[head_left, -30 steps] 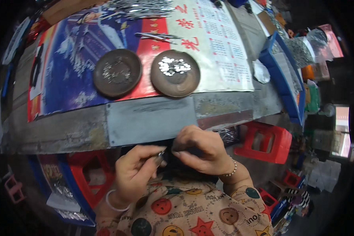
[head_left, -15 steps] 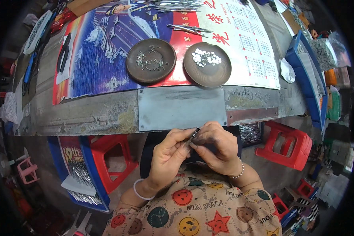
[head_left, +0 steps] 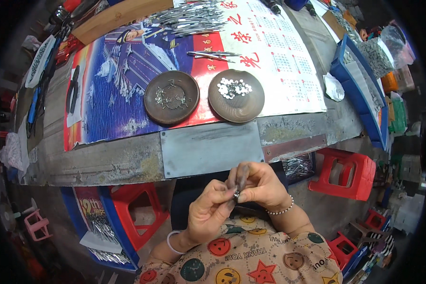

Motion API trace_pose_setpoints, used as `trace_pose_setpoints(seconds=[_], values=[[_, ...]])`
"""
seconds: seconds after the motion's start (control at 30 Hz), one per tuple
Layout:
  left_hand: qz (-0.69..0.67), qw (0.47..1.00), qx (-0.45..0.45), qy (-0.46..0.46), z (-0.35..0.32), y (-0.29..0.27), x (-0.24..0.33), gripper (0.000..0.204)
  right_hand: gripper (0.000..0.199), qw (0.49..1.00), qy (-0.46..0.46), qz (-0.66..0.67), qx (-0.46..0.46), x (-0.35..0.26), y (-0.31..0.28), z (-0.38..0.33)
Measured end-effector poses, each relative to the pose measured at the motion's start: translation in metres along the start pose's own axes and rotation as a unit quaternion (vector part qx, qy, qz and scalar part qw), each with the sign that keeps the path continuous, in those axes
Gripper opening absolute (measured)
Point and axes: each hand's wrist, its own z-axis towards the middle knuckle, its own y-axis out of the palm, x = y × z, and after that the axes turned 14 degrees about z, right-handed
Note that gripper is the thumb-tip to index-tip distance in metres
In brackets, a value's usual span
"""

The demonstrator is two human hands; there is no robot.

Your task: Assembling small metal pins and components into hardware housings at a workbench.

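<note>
Just in front of the table's near edge, my left hand and my right hand meet with fingertips pinched together. Between them is a small dark, shiny metal piece, mostly hidden by the fingers, so its kind cannot be told. Beyond the hands, two round brown dishes stand on the table. In the left dish lie thin metal pins; the right dish holds small shiny white discs. A grey metal plate lies along the table edge nearest my hands.
Slim metal tools lie behind the dishes, with a large heap of metal strips farther back. Black-handled pliers lie at left. A blue bin stands at right. Red stools and a blue crate flank me below the table.
The view has shifted, so the table and dishes sit lower in it. My right fingers have turned more upright around the small metal piece, and both hands still pinch it.
</note>
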Motion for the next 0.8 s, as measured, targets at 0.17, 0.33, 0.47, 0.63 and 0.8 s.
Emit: trace_pose_setpoints(seconds=[0.17,0.33,0.47,0.63,0.8], values=[[0.116,0.989,0.071,0.053,-0.002,0.009,0.005,0.026,0.015,0.993,-0.064,-0.081,0.051,0.005,0.022,-0.003],[0.174,0.966,0.147,0.118,-0.002,0.013,-0.001,0.028,0.014,0.845,-0.301,-0.438,0.059,0.014,0.034,-0.003],[0.164,0.972,0.144,0.089,-0.006,0.014,-0.001,0.025,0.013,0.79,-0.342,-0.507,0.05,0.014,0.035,-0.002],[0.144,0.981,0.103,0.083,-0.006,0.015,0.0,0.025,0.015,0.747,-0.361,-0.558,0.028,0.015,0.027,0.001],[0.161,0.976,0.098,0.106,-0.004,0.005,-0.004,0.028,0.024,0.763,-0.27,-0.586,-0.025,0.018,0.029,0.001]])
